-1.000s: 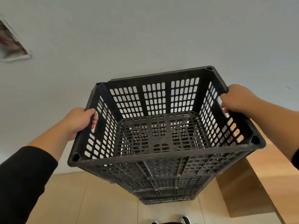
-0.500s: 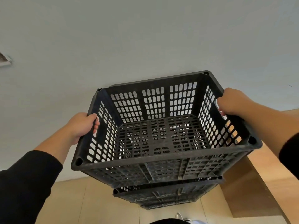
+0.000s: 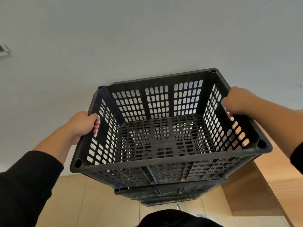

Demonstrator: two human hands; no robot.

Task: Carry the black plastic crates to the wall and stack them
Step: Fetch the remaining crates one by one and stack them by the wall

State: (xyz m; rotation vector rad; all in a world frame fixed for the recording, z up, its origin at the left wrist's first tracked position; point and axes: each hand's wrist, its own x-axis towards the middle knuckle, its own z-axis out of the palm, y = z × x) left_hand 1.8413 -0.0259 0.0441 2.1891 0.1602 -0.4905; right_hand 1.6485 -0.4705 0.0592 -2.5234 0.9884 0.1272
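An empty, unlabelled black slotted crate (image 3: 165,133) is hanging close to the pale wall (image 3: 147,38), directly above a stack of crates (image 3: 164,195) on the floor, the left hand (image 3: 82,124) and right hand (image 3: 237,100) curling through its side handle slots, forearms reaching forward.

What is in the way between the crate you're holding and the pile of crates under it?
Nothing visible. The top crate, gripped by the left hand and right hand, hangs right over the stacked crates by the wall.
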